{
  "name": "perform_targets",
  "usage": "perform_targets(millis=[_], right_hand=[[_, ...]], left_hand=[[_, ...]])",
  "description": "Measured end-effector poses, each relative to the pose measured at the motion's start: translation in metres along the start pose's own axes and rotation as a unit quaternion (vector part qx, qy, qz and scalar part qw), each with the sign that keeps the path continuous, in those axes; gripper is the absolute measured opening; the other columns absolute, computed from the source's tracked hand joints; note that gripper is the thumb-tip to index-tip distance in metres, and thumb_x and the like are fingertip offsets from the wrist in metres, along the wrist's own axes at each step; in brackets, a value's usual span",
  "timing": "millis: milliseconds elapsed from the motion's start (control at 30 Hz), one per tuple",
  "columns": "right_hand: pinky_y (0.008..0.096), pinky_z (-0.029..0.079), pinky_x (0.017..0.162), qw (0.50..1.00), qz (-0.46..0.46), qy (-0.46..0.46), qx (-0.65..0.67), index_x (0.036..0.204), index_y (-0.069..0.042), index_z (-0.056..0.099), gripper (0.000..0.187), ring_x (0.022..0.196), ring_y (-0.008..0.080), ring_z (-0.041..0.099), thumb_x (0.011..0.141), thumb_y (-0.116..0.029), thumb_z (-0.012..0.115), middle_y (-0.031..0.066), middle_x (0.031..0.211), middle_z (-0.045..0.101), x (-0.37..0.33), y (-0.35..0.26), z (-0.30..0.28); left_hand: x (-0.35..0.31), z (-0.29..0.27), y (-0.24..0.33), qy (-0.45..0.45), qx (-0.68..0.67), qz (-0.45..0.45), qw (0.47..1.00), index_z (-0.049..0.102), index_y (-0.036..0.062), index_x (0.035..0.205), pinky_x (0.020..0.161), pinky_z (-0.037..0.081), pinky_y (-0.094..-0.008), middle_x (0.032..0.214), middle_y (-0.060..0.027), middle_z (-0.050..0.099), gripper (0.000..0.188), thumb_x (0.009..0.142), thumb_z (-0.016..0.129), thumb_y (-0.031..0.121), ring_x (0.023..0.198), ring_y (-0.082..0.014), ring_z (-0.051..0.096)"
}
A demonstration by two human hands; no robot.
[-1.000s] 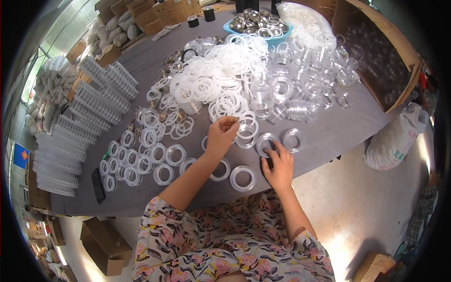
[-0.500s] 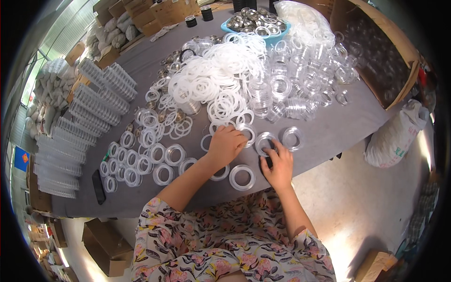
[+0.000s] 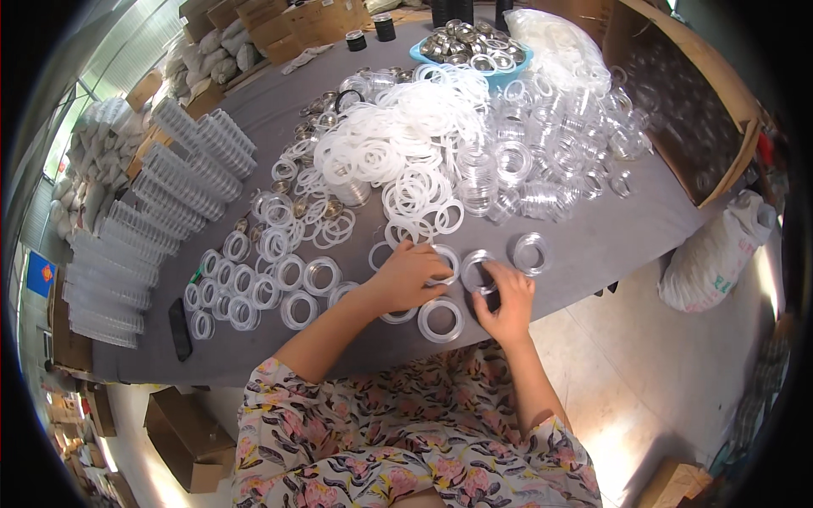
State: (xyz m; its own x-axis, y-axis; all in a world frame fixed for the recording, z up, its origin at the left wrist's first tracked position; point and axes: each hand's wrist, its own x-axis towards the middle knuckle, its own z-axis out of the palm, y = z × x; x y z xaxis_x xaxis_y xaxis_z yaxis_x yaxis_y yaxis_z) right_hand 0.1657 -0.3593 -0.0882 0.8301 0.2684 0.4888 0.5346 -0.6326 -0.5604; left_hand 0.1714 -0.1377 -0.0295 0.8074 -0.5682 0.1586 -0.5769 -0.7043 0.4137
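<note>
My left hand [image 3: 408,278] is closed, its bent fingertips on the near side of a clear plastic ring [image 3: 445,257] lying on the table; the fingers hide part of it. Just to the right, my right hand [image 3: 510,303] has its thumb and fingers around the right side of another clear plastic ring [image 3: 477,269]. A third clear ring [image 3: 531,254] lies apart beyond my right hand. Closer to the table's front edge is a larger-looking clear ring [image 3: 440,320]. Flat white rings [image 3: 415,190] spill from a heap toward my left hand.
Clear rings [image 3: 298,310] lie in rows at left, beside a black phone [image 3: 179,330] and stacked clear rings [image 3: 110,279]. Behind are loose clear rings [image 3: 559,144], a blue basin [image 3: 506,76] of metal rings, and a cardboard box [image 3: 728,165]. A white sack [image 3: 711,262] stands on the floor.
My left hand has come slightly nearer, and the ring under its fingers has moved nearer with it. My right fingers have closed further around their ring. The whole view has shifted a little.
</note>
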Motion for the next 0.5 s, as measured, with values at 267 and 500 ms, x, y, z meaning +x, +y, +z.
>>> perform_targets(millis=[267,500], right_hand=[[0.0402,0.034,0.093,0.997,-0.047,-0.019,0.066,0.128,-0.009,0.052,0.064,0.106,0.0295,0.052,0.069,-0.025,0.07,0.0118,0.132,0.05,0.005,-0.003,-0.007],[0.0401,0.036,0.094,0.996,-0.051,-0.011,0.07,0.127,-0.007,0.052,0.062,0.105,0.0306,0.052,0.07,-0.024,0.07,0.0132,0.13,0.052,0.003,0.001,-0.005]], left_hand=[[-0.033,-0.015,-0.052,0.137,0.094,-0.302,0.939,0.064,0.007,0.082,0.071,0.048,-0.0405,0.085,-0.0087,0.062,0.016,0.07,0.07,0.017,0.083,-0.029,0.061],[-0.037,-0.015,-0.064,0.065,0.036,-0.4,0.914,0.064,0.0073,0.08,0.069,0.049,-0.0397,0.078,-0.008,0.064,0.014,0.068,0.068,0.014,0.078,-0.028,0.063]])
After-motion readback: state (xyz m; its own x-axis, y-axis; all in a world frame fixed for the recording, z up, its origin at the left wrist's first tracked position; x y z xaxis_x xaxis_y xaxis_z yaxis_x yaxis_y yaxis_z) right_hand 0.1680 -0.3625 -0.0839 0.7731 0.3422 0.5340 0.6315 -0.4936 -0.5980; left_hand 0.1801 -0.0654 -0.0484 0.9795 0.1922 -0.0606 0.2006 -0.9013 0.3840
